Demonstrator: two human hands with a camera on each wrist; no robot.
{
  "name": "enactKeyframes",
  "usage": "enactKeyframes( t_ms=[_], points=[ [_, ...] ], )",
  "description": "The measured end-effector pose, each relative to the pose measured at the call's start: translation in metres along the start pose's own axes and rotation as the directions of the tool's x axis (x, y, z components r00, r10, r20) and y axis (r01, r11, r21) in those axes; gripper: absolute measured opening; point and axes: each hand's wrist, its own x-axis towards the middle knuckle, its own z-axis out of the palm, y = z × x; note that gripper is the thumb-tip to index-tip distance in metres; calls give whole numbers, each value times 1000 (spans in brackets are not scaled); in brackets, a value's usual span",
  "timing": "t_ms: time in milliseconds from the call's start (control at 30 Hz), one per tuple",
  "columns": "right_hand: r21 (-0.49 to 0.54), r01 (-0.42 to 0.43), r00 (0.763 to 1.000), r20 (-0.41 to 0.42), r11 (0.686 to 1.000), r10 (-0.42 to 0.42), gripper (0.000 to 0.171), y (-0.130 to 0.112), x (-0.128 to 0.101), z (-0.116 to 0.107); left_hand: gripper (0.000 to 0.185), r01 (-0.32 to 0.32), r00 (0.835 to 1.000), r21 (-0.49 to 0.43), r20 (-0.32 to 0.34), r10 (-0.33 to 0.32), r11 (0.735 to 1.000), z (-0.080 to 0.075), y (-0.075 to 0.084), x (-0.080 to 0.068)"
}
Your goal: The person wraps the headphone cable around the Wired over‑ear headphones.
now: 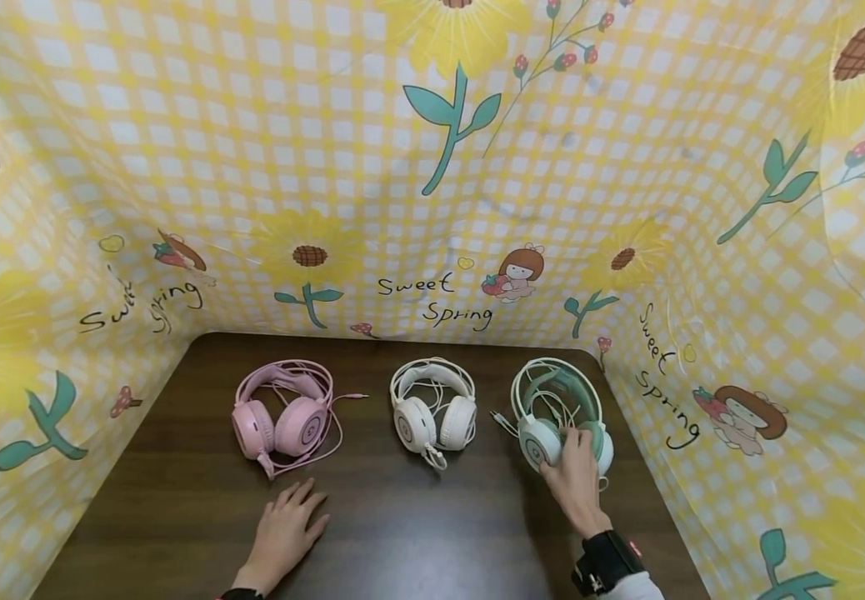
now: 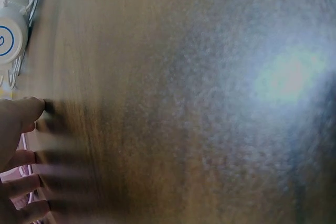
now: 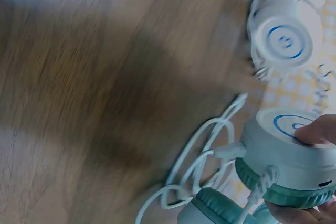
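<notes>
While my right fingers [image 1: 572, 446] pinch the green headset [image 1: 539, 440] at four o'clock, its likely light, stiff cup [image 3: 283, 153] suits gripping; my left fingers [image 1: 301, 492] lie spread.

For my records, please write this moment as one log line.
right hand: grips green-white headphones | left hand: empty, near pink headphones | white headphones: on table

At seven o'clock in the head view, the left hand [image 1: 282, 533] is pointing its parted fingers [image 1: 301, 492] toward one. At five, the right hand [image 1: 575, 479] is gripping, thumb [image 3: 317, 130] opposing fingers.
</notes>
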Motion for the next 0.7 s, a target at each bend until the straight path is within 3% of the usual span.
enactKeyframes(
  t_ms=[233, 467, 600, 700],
  points=[
    [43, 124, 990, -78, 991, -121, 62, -33, -14, -19, 36, -4, 1000, 3, -16, 4, 1000, 3, 0, -1],
    [60, 299, 948, -129, 952, -290, 64, -71, -24, -31, 35, -26, 997, 8, -67, 27, 1000, 4, -2, -1],
    [60, 379, 920, -130, 923, -369, 65, -86, -30, -36, 34, -48, 985, -53, -166, 39, 997, -1, 0, 7],
    [70, 419, 904, -118, 905, -410, 63, -95, -35, -38, 33, -82, 962, -149, -272, 39, 985, -10, 5, 20]
  ],
)
